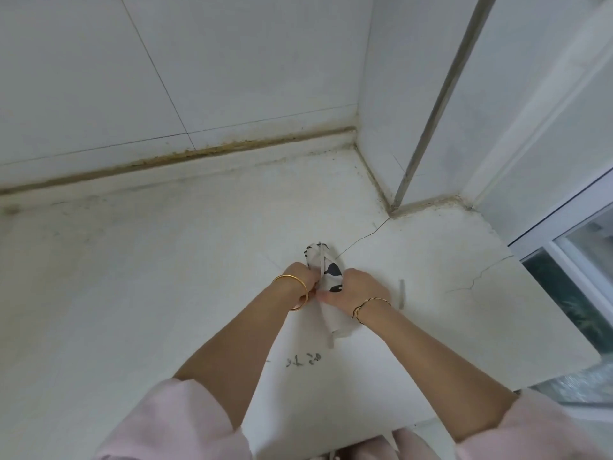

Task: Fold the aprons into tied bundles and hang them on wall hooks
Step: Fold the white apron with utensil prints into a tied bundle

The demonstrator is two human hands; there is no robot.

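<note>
A lived-in home is suggested, most likely a kitchen or utility corner. A white stone desk (132, 277) is built into the corner and backed by large white wall tiles (232, 61). The seam (199, 151) where they meet is stained brown with grime. Cracks (477, 277) are seen in the slab near a sliding window (570, 260), and greenery (577, 310) is visible through its glass.

Soft, even daylight, slightly hazy
Light enters from the window (570, 277) at right; shadows are faint, wall (232, 61) lines bow toward the edges, detail looks soft.
</note>
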